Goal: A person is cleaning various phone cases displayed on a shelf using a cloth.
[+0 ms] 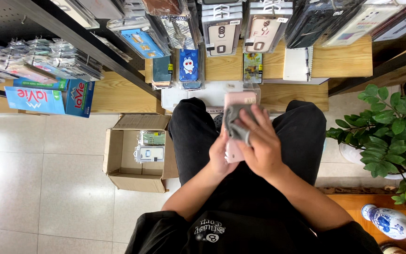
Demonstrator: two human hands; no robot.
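The left hand is closed around the lower part of a pink phone, gripping it from beneath, above the person's lap. The right hand is closed on a grey cloth and presses it against the face of the phone. Phone and cloth are in contact, held between the knees, just in front of the near edge of a wooden shelf hung with packaged phone cases. On the floor, left of the legs, stands an open cardboard box containing packaged cases. A potted plant stands at the right.
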